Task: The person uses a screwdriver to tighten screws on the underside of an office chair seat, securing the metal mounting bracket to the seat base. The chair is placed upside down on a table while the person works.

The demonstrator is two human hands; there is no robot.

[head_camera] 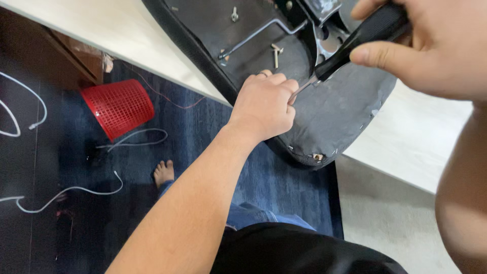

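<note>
Hands: right hand (431, 48) clamped on one black-handled screwdriver (355, 43); left hand (264, 106) fisted around its shaft on one upturned seat (329, 111). Two loose bolts (276, 53) on seat; one red basket (119, 107) on floor.

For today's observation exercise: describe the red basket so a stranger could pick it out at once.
Start at the pale table, then look below its edge to the dark blue carpet. The red basket lies tipped on its side among white cables, the only red, mesh-walled thing there.
</note>
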